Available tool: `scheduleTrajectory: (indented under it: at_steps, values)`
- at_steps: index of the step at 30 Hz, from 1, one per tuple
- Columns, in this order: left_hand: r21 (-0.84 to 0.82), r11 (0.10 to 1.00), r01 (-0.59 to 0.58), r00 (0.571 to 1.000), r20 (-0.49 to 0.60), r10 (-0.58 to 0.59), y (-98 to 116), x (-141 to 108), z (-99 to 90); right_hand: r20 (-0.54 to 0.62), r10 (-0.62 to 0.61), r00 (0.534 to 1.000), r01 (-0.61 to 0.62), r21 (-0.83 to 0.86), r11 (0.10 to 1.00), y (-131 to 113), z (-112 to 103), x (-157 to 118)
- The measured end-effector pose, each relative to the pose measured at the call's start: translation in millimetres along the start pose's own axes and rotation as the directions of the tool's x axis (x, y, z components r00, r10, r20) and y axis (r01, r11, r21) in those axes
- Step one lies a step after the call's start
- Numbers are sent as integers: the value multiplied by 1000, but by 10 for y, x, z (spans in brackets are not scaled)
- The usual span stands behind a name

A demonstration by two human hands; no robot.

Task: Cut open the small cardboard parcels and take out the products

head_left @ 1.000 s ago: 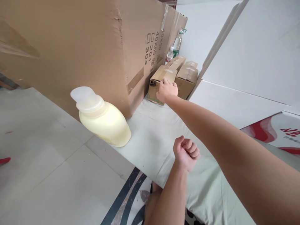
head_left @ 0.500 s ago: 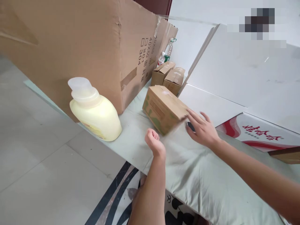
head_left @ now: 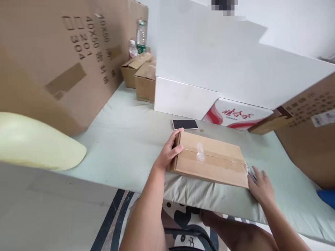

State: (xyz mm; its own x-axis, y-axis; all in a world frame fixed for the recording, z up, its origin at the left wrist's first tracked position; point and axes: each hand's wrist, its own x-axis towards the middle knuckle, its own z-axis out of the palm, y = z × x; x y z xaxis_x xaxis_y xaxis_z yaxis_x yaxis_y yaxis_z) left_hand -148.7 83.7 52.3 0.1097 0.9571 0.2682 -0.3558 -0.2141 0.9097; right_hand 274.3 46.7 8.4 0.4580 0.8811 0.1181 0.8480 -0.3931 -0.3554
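Pale cloth (head_left: 123, 139) bears a phone (head_left: 185, 124) just beyond the taped carton (head_left: 214, 157).

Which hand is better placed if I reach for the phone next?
Probably your left hand: it holds the left end of the cardboard box, close to the phone. Your right hand is at the box's opposite end, farther from the phone. The left would need to let go of the box first.
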Motion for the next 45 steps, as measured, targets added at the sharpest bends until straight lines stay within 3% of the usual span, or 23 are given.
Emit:
scheduleTrajectory:
  at_steps: [4, 9, 11, 14, 16, 18, 21, 22, 27, 30, 38, 42, 45]
  values:
    - [-29, 999, 43, 998, -33, -44, -93, 139, 240, 9, -30, 999, 28, 181, 983, 91, 11, 120]
    - [65, 997, -31, 998, -46, 34, -38, 77, 449, -81, 103, 991, -70, 338, 938, 167, -60, 34]
    - [108, 994, -18, 1000, 0, 18, -20, -10, 510, -126, 111, 986, -27, 534, 845, 60, -198, -48]
    - [134, 990, 38, 999, 18, -40, -40, -154, 631, -225, 40, 974, 176, 851, 496, -287, -585, -199]
    - [103, 993, 55, 998, -7, -55, -73, -228, 743, -367, 34, 929, 335, 880, 338, -544, -898, -310]
    - [73, 995, 65, 998, -24, -63, -103, -269, 860, -444, -7, 896, 424, 852, 307, -726, -1169, -424]
    - [77, 994, 83, 996, -38, -80, -128, -271, 993, -389, -111, 915, 402, 847, 347, -815, -1378, -558]
    - [85, 993, 84, 996, -48, -80, -131, -262, 1021, -371, -127, 920, 391, 857, 335, -815, -1389, -583]
    - [121, 990, 69, 994, -98, -57, -160, -210, 1084, -358, -212, 909, 385, 917, 101, -852, -1226, -605]
    - [113, 991, 71, 993, -102, -59, -185, -201, 1113, -249, -324, 913, 307, 941, 143, -911, -1161, -628]
    - [85, 988, 125, 988, -100, -117, -182, -230, 1146, -45, -514, 857, 360, 766, 533, -949, -1226, -823]
    - [71, 989, 133, 987, -101, -125, -172, -250, 1148, -49, -586, 809, 465, 663, 587, -1036, -1194, -828]
    - [69, 988, 138, 987, -98, -131, -163, -259, 1149, -77, -591, 803, 501, 625, 599, -1102, -1145, -824]
